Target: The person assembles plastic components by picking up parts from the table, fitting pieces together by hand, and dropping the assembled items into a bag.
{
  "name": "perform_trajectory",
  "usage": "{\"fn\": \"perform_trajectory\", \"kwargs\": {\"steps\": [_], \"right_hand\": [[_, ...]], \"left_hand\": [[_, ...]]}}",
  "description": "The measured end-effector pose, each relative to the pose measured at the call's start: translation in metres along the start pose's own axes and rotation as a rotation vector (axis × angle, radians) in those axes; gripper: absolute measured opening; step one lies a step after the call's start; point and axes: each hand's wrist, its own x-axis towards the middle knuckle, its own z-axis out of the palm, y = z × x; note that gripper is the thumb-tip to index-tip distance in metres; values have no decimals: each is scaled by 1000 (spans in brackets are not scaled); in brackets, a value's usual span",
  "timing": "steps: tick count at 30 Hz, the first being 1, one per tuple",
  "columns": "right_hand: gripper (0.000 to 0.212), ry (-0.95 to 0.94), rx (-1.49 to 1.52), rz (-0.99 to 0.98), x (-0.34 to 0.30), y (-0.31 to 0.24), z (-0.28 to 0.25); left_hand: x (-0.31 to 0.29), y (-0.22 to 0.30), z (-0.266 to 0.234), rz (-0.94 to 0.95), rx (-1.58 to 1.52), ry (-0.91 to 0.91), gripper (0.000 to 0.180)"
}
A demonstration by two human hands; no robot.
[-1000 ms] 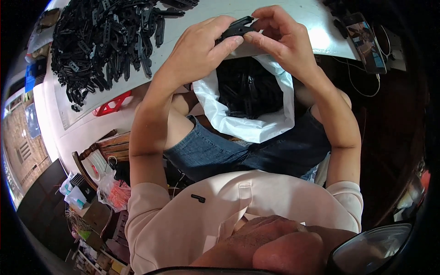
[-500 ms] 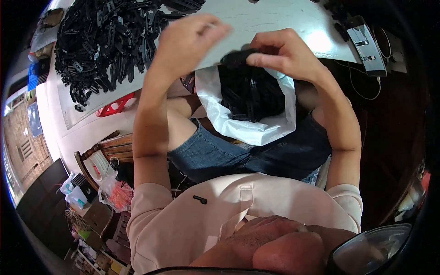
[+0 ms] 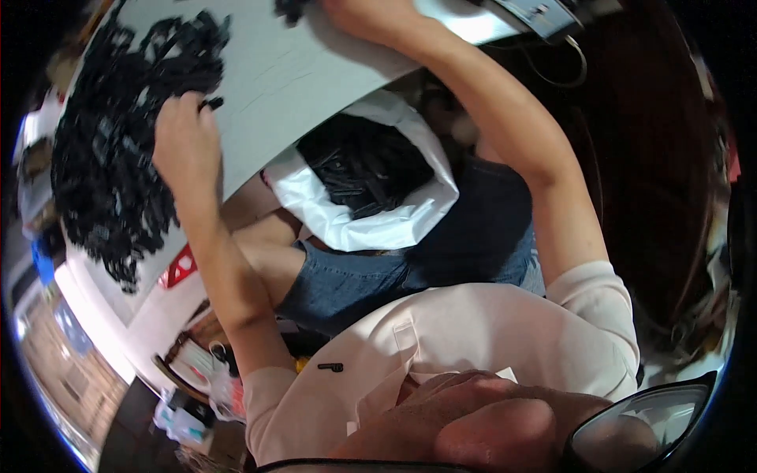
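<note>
A large heap of small black plastic pieces covers the left part of the white table. My left hand is closed at the heap's right edge, with a short black plastic piece poking out by the fingertips. My right hand reaches far over the table and is cut by the upper edge, its fingers blurred and partly out of view. Beside it lies a small dark cluster of pieces. Between my thighs sits a white bag with its rim folded down, holding many black pieces.
The white table has its near edge just above the bag. A phone with a cable lies at the far right. A red plastic object shows under the table's left side, near a wooden chair and plastic bags.
My left hand has moved left to the heap. The right hand has left the bag's rim and the dark pieces there, reaching far over the table. The whole view has turned.
</note>
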Motion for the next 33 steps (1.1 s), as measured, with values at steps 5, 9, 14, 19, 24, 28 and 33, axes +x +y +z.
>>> {"fn": "perform_trajectory", "kwargs": {"steps": [5, 9, 14, 19, 24, 28, 33], "right_hand": [[16, -8, 8, -27, -10, 6, -6], [17, -31, 46, 21, -24, 1, -19], [21, -41, -38, 11, -36, -7, -8], [21, -58, -64, 46, -34, -14, -10], [20, -30, -142, -3, -33, -14, -8], [19, -27, -205, -42, -34, -7, -10], [20, -202, -34, 102, -23, -18, -48]], "left_hand": [[5, 11, 3, 76, -52, 59, 17], [4, 24, 4, -48, -218, 50, 18], [3, 39, 6, -239, -841, -7, 22], [5, 59, -3, -363, -991, -167, 27], [2, 56, 5, -154, -892, -83, 29], [4, 58, 10, -165, -1003, -227, 29], [2, 66, -3, -329, -1425, -341, 31]]}}
